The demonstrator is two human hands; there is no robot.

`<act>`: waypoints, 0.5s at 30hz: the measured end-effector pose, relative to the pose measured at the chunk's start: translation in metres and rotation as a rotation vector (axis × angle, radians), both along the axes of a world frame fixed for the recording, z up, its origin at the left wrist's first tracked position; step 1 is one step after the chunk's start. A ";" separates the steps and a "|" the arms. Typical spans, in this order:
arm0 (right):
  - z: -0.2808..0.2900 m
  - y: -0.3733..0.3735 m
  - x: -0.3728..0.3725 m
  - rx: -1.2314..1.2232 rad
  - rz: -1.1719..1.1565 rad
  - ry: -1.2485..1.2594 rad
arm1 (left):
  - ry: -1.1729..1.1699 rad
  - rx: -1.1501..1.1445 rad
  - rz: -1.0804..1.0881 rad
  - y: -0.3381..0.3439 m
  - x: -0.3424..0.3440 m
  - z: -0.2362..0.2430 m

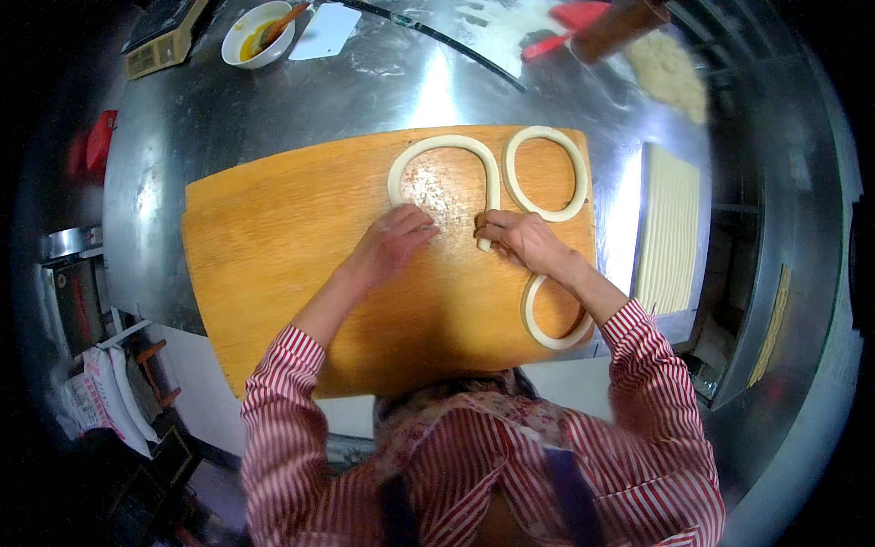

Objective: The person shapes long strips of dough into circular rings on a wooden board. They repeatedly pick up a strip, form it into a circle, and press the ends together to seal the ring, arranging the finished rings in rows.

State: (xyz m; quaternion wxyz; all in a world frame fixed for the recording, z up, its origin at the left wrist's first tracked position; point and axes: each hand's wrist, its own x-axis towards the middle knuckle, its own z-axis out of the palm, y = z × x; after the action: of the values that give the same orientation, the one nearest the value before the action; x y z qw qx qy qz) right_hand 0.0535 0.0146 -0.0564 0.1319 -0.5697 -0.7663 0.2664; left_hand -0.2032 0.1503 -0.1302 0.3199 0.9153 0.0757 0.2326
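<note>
A pale dough rope (447,142) lies bent in an arch on the wooden board (283,228), its ends toward me. My right hand (519,237) pinches the rope near its right end, and a short tip sticks out below the fingers. Over the left end rests my left hand (398,239), fingers curled and covering that end. One closed dough ring (581,178) lies at the board's far right corner. Another dough ring (530,319) is nearer to me, partly hidden by my right forearm.
Right of the board lies a sheet of pale dough strips (670,228). At the back are a white bowl (235,46) with yellow liquid and a brush, a white card (325,33), a black strip (437,36), a brown cylinder (620,32) and a dough lump (670,77).
</note>
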 end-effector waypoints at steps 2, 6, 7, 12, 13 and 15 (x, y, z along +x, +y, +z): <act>-0.001 0.003 -0.001 -0.034 -0.009 -0.005 | 0.039 -0.029 0.009 0.003 0.008 0.000; -0.002 0.006 -0.016 0.006 -0.131 -0.025 | 0.046 -0.045 -0.019 0.006 0.013 0.016; -0.006 0.004 -0.021 0.004 -0.166 -0.062 | 0.067 -0.035 -0.030 0.007 0.012 0.011; -0.012 0.005 -0.037 -0.008 -0.308 -0.092 | 0.049 -0.009 -0.022 0.008 0.015 0.013; -0.013 0.004 -0.039 0.024 -0.325 -0.069 | 0.061 -0.039 -0.030 0.008 0.015 0.012; -0.014 0.004 -0.044 0.031 -0.385 0.006 | 0.088 -0.094 -0.042 0.012 0.016 0.010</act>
State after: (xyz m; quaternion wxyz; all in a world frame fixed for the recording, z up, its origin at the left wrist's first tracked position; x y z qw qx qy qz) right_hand 0.0098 0.0181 -0.0708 0.1916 -0.7028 -0.6467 0.2263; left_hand -0.1876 0.1625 -0.1198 0.3638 0.9100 0.0811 0.1816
